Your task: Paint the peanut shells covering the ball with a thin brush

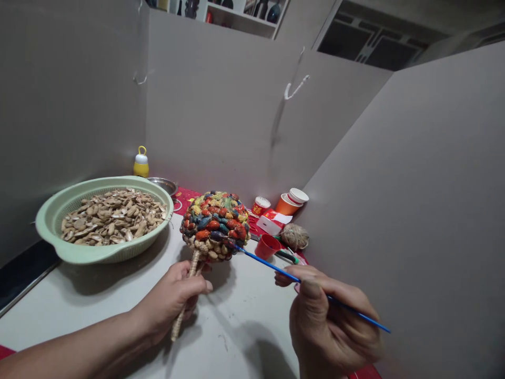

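Observation:
My left hand [179, 292] is wrapped round the woven, stick-like handle of a ball-shaped craft piece [215, 223], holding it up over the white board. Peanut-like shells cover the ball, painted red, orange, blue, green and yellow; those low down near the handle are bare tan. Pinched in my right hand [331, 316] is a thin blue paintbrush [272, 265]. Its tip touches the lower right of the ball, by a dark painted shell. A small red cup [268, 246] stands just behind the brush.
A green basket [118, 258] full of shells stands left, with a yellow bottle [141, 164] and metal bowl [163, 185] behind. Paper cups [292, 201], a twine ball [295, 237] and a green-and-black tool [287, 256] lie right. Grey panels [224, 116] enclose the table.

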The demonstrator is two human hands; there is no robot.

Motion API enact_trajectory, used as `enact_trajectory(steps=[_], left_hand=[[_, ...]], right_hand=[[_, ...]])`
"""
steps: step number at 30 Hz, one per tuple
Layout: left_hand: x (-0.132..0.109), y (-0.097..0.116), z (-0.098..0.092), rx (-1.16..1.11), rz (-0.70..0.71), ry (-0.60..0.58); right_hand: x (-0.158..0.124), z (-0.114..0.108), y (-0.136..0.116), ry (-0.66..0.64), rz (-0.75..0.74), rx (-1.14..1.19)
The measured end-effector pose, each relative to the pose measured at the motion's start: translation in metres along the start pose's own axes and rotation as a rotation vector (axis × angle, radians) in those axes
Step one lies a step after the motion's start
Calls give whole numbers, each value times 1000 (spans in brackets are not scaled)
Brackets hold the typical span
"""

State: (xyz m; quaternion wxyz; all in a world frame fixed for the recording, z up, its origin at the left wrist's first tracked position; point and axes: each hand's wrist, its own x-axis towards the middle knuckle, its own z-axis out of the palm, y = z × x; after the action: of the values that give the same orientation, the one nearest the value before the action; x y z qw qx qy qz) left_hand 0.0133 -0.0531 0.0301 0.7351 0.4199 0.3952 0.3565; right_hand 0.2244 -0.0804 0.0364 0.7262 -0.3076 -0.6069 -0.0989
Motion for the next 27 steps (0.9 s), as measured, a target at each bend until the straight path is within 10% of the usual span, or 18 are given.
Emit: enact_trajectory(steps=[27], left_hand=[[0,-3,1,40,-10,-1]], right_hand=[[-3,3,-4,8,-33,66]])
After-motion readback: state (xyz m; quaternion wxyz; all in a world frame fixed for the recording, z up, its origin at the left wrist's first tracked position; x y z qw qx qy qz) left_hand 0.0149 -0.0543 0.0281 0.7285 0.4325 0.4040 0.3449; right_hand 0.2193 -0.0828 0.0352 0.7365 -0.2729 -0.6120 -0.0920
